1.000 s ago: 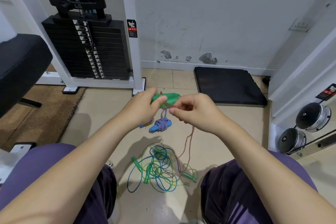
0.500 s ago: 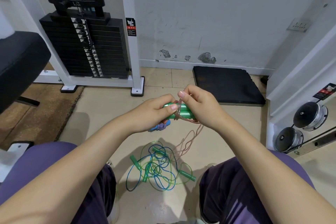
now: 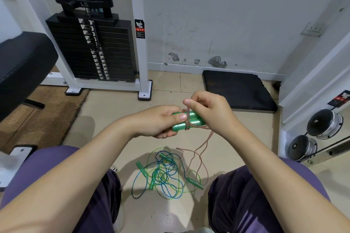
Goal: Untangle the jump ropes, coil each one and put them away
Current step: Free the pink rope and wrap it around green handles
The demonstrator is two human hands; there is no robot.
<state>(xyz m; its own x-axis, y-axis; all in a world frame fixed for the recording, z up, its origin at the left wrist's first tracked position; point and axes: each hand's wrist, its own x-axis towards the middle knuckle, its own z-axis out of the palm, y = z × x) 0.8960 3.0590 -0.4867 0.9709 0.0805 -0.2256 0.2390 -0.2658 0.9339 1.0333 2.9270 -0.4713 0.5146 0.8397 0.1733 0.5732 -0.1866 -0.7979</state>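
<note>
Gym floor tiles [image 3: 106,111] in beige lie under the seated person, with a weight stack [image 3: 92,51] against the wall and a black mat [image 3: 236,91] farther back.

Above the knees, the left hand [image 3: 161,121] grips a pair of green handles [image 3: 186,121] held side by side, with the thumb pressing on top. The right hand [image 3: 210,111] pinches the pink rope [image 3: 198,149] between thumb and forefinger and lifts a loop over the handles; some turns are already around them. The rest of this rope hangs down to the floor, touching the tangle of blue and green ropes [image 3: 164,174] between the feet.

To do this step well, I think each turn should lie just beside the last one, snug but not too tight — otherwise the turns may slip off the end. The left thumb should hold the turns while the right hand goes around. The hanging part may catch the tangle below, so it is better to draw it up slowly.

Both forearms reach forward and the wrists bend inward — the hands almost meet.
</note>
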